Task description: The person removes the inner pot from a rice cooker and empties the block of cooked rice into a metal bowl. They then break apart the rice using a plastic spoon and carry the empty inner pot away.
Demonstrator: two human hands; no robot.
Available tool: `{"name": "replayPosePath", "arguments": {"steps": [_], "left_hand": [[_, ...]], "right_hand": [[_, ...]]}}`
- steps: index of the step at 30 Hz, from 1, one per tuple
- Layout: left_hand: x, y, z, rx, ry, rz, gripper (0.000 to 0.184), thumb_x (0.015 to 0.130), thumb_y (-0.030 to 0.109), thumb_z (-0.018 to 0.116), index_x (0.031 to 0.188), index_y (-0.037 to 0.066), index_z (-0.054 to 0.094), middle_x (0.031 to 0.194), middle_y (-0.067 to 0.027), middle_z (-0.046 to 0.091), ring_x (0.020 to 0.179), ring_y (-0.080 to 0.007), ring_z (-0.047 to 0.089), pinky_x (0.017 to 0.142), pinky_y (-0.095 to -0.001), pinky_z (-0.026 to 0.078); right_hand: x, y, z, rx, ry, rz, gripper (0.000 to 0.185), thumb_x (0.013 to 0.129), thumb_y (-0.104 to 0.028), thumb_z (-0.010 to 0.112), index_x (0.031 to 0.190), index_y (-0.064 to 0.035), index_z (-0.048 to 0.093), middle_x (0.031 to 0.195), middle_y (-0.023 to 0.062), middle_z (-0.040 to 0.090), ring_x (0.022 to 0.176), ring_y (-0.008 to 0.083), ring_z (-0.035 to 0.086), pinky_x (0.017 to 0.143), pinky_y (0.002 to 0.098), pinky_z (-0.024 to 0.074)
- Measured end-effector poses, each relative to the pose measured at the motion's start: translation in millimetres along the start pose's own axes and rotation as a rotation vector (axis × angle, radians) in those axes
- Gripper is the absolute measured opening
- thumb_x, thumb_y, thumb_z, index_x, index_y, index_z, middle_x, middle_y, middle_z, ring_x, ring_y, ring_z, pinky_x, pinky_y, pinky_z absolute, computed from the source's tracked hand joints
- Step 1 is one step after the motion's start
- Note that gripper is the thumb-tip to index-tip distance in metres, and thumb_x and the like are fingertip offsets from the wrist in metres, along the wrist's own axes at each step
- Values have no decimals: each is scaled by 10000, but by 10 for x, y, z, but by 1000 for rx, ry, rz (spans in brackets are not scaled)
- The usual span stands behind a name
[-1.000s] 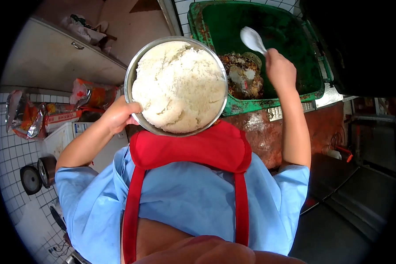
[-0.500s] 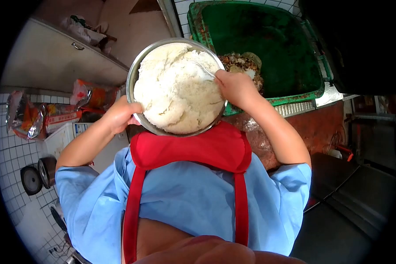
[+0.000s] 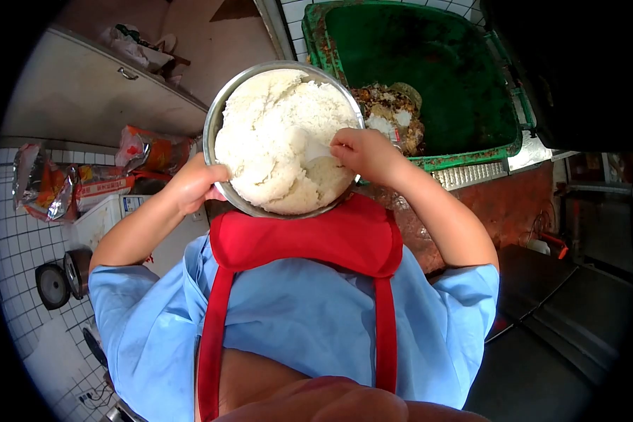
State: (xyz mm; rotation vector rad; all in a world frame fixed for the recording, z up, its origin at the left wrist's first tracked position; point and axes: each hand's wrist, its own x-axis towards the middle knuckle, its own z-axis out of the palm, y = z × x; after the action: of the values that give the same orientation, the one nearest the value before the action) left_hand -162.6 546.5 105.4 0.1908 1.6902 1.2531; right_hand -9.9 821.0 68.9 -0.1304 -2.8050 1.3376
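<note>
A round metal bowl heaped with white cooked rice is held in front of my chest. My left hand grips its left rim, thumb over the edge and fingers underneath. At the right side of the bowl, my right hand is closed around the handle of a pale spoon. The spoon's head is pushed into the rice, so its full shape is partly hidden. Loosened, crumbly rice lies around it.
Beyond the bowl to the right stands a large green bin with food waste inside. Orange and silver packages lie at left, below a cabinet. A dark surface is at lower right.
My right hand has moved slightly down and turned, taking the spoon lower into the rice. The rice on the right side is more broken up. My left hand stays on the rim.
</note>
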Motion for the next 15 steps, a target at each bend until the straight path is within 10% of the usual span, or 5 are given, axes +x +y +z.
{"name": "replayPosePath", "arguments": {"steps": [5, 15], "left_hand": [[-9, -7, 1, 15, 26, -6, 477, 746, 73, 578, 1183, -78, 457, 987, -156, 608, 768, -205, 649, 603, -291, 573], [-16, -1, 19, 13, 37, -13, 501, 742, 67, 577, 1205, -71, 444, 1005, -152, 605, 791, -202, 645, 600, -284, 569]], "right_hand": [[79, 0, -131, 515, -121, 349, 165, 878, -139, 549, 826, -1, 624, 585, -12, 504, 519, 54, 412, 459, 220, 313], [33, 9, -379, 814, 29, 370, 126, 887, -147, 551, 916, -32, 592, 556, -38, 441, 441, 40, 340, 391, 193, 244]]}}
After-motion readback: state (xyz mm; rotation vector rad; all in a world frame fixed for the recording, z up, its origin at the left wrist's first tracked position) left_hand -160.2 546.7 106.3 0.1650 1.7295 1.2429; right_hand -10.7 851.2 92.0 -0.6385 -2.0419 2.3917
